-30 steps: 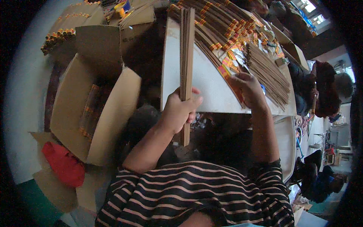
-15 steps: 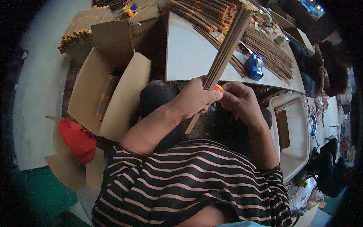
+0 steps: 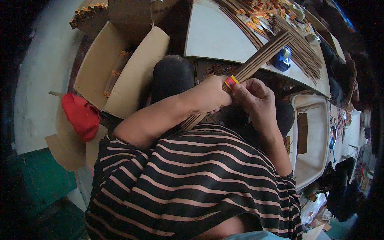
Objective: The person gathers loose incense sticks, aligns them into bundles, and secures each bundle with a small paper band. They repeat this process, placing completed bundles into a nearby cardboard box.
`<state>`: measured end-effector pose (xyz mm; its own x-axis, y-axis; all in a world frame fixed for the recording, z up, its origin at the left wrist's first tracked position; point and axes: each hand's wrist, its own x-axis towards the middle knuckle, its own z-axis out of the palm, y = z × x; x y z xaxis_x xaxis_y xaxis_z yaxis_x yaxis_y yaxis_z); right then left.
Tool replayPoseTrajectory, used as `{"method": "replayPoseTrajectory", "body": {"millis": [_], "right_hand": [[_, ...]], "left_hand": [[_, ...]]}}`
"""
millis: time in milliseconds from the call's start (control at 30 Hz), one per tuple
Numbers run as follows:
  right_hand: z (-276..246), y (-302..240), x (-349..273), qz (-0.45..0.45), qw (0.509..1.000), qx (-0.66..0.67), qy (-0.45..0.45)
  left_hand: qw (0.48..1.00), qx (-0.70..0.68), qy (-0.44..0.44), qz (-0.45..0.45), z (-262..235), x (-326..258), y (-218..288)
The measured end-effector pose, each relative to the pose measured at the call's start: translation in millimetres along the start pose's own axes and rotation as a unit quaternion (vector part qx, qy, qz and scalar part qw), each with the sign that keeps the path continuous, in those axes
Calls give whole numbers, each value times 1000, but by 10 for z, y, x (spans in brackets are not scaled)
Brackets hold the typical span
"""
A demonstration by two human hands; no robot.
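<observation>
My left hand [image 3: 211,95] is closed round a bundle of long brown incense sticks [image 3: 264,55]. The bundle slants from my lap up to the right, over the table's near edge. A red and yellow paper band [image 3: 231,82] lies across the sticks beside the left hand's knuckles. My right hand [image 3: 258,98] pinches at the band's edge, thumb and bent fingers together. Whether the band goes fully round the sticks is hidden.
A white table [image 3: 218,34] ahead carries loose sticks [image 3: 306,52], banded bundles and a blue tape dispenser [image 3: 283,59]. An open cardboard box [image 3: 138,66] holding bundles stands left, near a red cloth [image 3: 81,116]. At right is a white plastic tub [image 3: 311,158].
The bundle has tilted further right and dropped nearer my body. The paper band now shows plainly on the sticks, with my right thumb at it. The whole view has shifted.
</observation>
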<state>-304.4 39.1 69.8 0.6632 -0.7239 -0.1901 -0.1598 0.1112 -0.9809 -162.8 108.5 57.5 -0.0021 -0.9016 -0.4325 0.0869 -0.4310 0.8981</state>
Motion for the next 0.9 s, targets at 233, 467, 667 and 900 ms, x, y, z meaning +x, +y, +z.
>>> {"method": "replayPoseTrajectory", "body": {"millis": [233,467,667,900], "right_hand": [[59,123,52,-29,999,9,34],[64,44,-6,1,1000,-8,7],[79,139,-37,-14,999,43,28],[71,-8,-92,12,1000,-2,10]], "left_hand": [[999,43,34,0,39,19,-23],[996,78,43,-12,51,-69,-20],[1000,-15,-14,7,53,-180,-42],[997,-72,-37,21,35,-210,-91]]}}
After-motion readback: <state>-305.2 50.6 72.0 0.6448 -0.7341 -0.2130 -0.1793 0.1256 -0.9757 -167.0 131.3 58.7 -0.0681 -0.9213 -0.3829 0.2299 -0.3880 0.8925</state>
